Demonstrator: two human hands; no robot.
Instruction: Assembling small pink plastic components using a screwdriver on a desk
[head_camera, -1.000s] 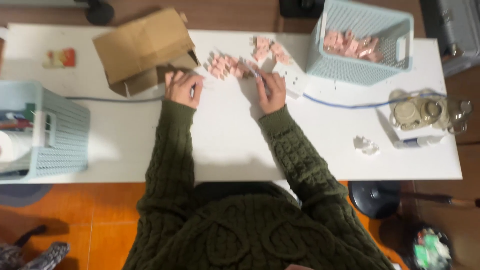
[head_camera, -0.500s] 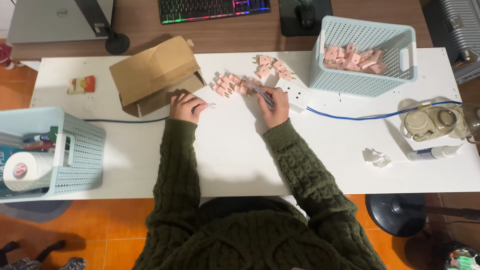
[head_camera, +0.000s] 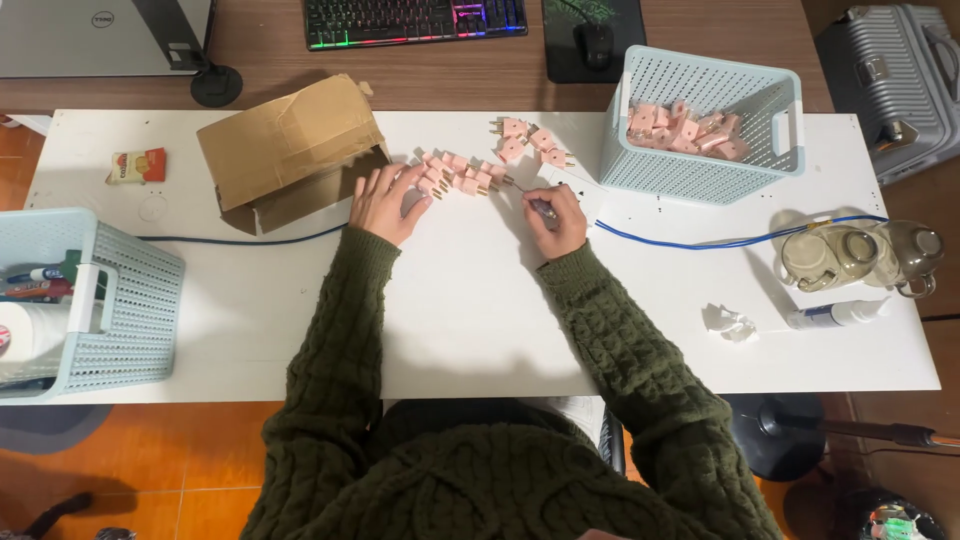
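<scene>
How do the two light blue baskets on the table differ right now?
The basket at the far right holds a heap of pink plug adapters; the basket at the left edge holds markers and a white roll. The right one is fully in view; the left one is cut off by the frame. The right one stands nearer the right hand, the left one well away from the left hand. Both are perforated plastic with cut-out handles.

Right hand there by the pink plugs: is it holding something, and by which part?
The right hand grips a small thin screwdriver-like tool by its handle end, tip toward the row of pink plastic plugs. The left hand rests on that row; no clear grip.
</scene>
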